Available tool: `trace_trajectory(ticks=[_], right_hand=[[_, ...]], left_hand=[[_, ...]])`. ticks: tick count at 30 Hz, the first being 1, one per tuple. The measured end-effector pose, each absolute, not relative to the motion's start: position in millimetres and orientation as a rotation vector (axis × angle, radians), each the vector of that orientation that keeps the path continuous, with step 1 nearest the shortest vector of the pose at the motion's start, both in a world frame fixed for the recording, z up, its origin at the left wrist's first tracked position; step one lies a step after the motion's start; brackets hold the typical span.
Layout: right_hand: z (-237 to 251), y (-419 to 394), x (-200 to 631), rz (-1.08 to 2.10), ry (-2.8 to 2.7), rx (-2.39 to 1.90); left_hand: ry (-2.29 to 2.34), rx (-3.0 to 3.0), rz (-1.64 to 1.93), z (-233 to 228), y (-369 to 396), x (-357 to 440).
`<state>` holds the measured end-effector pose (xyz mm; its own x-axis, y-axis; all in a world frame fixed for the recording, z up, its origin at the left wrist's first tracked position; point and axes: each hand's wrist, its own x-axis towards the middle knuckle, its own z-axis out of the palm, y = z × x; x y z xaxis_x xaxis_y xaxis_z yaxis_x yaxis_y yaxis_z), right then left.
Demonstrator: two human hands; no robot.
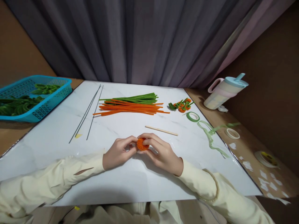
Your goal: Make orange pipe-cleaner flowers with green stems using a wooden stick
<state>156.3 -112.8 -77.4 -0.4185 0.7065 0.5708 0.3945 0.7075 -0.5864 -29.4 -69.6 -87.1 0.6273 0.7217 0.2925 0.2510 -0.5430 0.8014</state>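
Near the front of the white table, my left hand (121,151) and my right hand (161,152) meet around a small orange pipe-cleaner pumpkin (141,144). Its ribbed round side faces up. Fingertips of both hands are closed on it, and its underside is hidden. Just beyond my right hand lies a thin wooden stick (161,130). Farther back are a bundle of orange pipe cleaners (130,108) and, behind it, green pipe cleaners (140,98). Several small orange-and-green pieces (182,105) are heaped to their right.
A blue basket (37,115) with green pieces stands at left. Thin dark wires (86,112) lie near it. On the right are green tape (192,117), a tangled pale green strip (211,140), a white tape roll (232,133), paper scraps (263,177) and a tumbler (221,93).
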Motion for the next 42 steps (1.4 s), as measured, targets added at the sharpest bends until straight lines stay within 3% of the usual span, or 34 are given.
trace_trajectory(ticks=[9,16,28,34,39,42], right_hand=[[-65,-114,162,0.629,-1.908,-0.888],[-57,-112,164,0.555,-1.932,-0.935],[-66,-101,168,0.607,-1.914,-0.975],[-52,-91,142,0.865,-1.767,-1.049],[-62,-96,123,1.188,-1.641,-1.063],[-68,-101,119,1.224,-1.543,-1.026]], left_hand=[[0.688,2.146,0.972,-93,-61,-32],[0.625,2.084,0.988,-91,-57,-32],[0.678,1.969,0.758,-83,-61,-30],[0.636,2.088,0.692,-68,-67,-25],[0.564,2.064,0.7,-62,-72,-24],[0.502,2.108,0.706,-63,-75,-25]])
